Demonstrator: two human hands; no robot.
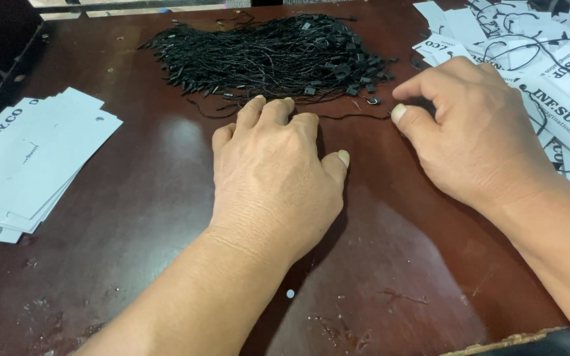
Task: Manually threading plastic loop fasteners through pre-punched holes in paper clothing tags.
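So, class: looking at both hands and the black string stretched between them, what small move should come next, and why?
Probably lift the single black string clear of the string pile: the right hand seems to pinch one end, the left hand presses near its other end, and it lies apart on the table.

Hands [278,178] beside black string pile [272,56]

a dark brown table [133,198], scratched, carries a heap of black strings [272,56] at the far side, white cards [28,165] at left, strung tags [542,59] at right.
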